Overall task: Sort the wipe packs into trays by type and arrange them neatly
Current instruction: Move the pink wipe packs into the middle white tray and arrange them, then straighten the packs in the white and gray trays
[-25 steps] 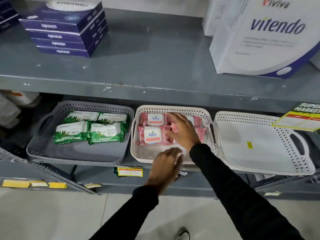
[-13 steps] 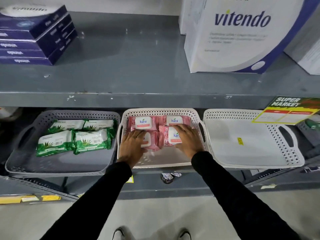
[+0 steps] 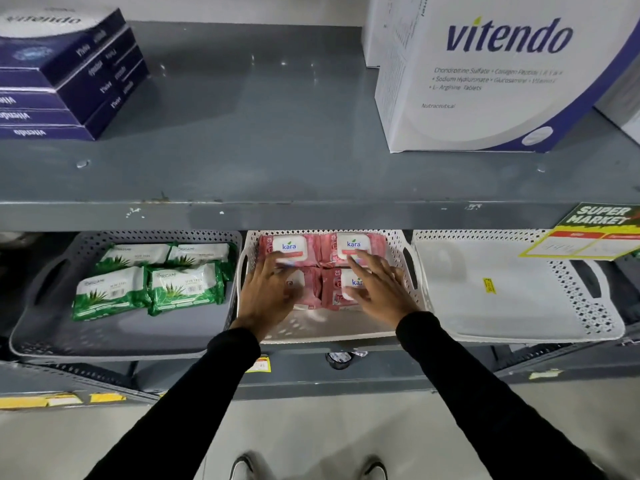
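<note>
Both hands are down in the white middle tray (image 3: pixel 410 268) on the lower shelf (image 3: pixel 311 372). The left hand (image 3: pixel 268 294) lies flat, fingers spread, over the front-left pink pack (image 3: pixel 304 289). The right hand (image 3: pixel 375 287) is flat too, fingers fanned across the front-right pink pack (image 3: pixel 334 289). Two more pink packs (image 3: pixel 289 245) sit along the tray's back edge, making a two-by-two block. Four green packs (image 3: pixel 152 275) fill the back of the grey tray (image 3: pixel 114 341) at left. The white tray (image 3: pixel 519 306) at right holds no packs.
</note>
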Demonstrator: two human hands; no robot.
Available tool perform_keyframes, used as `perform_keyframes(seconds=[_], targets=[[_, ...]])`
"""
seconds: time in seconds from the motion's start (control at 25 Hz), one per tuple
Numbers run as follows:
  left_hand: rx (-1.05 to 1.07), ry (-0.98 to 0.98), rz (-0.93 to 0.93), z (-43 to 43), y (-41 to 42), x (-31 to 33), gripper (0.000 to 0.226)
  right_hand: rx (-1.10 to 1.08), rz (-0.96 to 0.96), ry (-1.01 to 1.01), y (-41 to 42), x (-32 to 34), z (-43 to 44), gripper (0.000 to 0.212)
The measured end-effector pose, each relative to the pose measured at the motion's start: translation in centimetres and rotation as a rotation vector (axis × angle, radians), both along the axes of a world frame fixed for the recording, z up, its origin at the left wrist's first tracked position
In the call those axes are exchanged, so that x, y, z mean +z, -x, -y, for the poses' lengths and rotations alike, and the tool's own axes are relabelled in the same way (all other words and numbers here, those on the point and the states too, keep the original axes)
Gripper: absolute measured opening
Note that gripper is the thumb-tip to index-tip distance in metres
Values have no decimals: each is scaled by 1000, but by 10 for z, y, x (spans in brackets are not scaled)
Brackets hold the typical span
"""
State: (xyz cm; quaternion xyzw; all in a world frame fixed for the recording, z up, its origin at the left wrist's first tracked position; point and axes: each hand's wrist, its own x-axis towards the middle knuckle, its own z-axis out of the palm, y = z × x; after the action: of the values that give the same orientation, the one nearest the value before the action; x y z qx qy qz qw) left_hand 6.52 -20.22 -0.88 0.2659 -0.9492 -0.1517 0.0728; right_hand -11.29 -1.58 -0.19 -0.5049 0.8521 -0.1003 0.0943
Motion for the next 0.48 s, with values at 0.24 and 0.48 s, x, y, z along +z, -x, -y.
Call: perform_keyframes(seconds=[0.24, 0.48], targets=[[-47, -23, -77, 9, 44, -11, 67, -208, 44, 85, 4, -7, 50, 59], [-15, 7, -92, 5, 48, -32, 59, -225, -44, 80, 2, -37, 56, 64]])
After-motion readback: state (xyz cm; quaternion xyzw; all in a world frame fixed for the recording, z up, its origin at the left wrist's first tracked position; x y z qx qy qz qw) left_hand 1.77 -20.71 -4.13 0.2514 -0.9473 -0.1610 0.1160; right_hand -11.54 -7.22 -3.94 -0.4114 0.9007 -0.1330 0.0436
